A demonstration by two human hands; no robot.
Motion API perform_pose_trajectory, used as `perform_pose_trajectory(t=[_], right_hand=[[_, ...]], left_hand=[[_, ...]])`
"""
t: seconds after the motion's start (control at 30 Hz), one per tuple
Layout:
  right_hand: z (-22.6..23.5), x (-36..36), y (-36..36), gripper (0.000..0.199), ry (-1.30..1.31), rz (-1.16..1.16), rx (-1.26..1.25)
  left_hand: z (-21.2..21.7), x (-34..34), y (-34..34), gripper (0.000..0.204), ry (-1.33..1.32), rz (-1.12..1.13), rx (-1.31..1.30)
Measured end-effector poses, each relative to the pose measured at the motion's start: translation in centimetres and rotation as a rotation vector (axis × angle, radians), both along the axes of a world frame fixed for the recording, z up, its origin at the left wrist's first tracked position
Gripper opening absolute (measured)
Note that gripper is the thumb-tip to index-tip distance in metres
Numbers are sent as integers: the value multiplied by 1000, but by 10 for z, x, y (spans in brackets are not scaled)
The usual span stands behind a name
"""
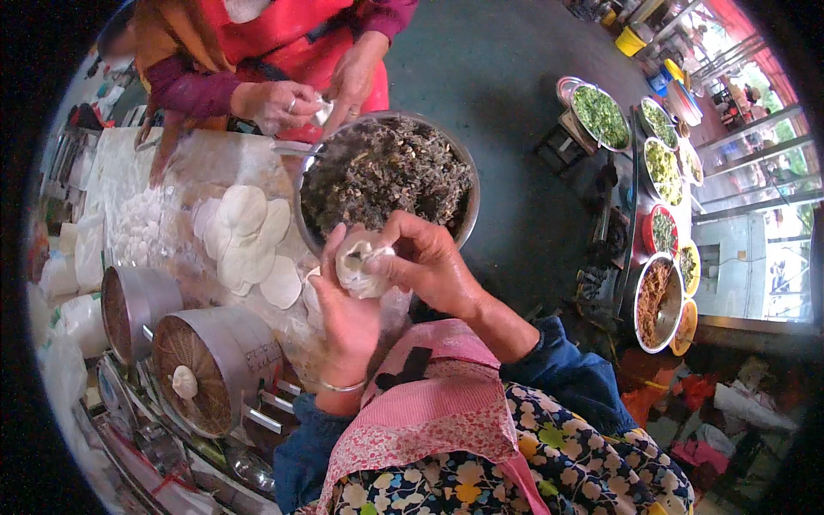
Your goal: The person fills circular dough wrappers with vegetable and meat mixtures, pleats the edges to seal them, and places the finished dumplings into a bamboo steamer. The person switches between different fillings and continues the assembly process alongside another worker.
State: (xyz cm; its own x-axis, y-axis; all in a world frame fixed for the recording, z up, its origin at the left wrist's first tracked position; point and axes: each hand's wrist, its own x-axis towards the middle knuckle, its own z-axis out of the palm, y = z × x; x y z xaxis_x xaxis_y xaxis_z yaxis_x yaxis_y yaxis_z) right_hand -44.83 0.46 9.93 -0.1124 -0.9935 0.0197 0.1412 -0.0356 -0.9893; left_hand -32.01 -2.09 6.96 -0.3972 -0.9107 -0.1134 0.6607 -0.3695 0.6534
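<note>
A half-closed stuffed bun (361,273) of pale dough sits in my left hand (348,330), cupped against the palm and fingers. Its top still gapes, with a small dark opening. Thumb and forefinger of my right hand (433,268) pinch the dough's edge at that opening. Just beyond my hands stands a large metal bowl (473,206) heaped with dark chopped filling (386,176). Left of it, flat round dough wrappers (249,236) overlap on the floured table (112,163). Part of another wrapper shows beside my left hand.
Across the bowl, a person in a red apron works pale dough with both hands (279,105). Near left stand round metal steamers (210,369), one holding a bun (184,382). Small dough pieces (142,223) lie farther left. At right are bowls of chopped greens (599,116) and brown filling (657,300).
</note>
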Motion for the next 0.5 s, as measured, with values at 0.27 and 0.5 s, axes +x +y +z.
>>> perform_pose_trajectory(t=[0.27,0.5], right_hand=[[24,6,-5,22,471,103,-194],[26,-1,-23,25,525,384,-293]], left_hand=[[-7,5,7,56,-215,137,66],[9,14,3,62,-350,192,152]])
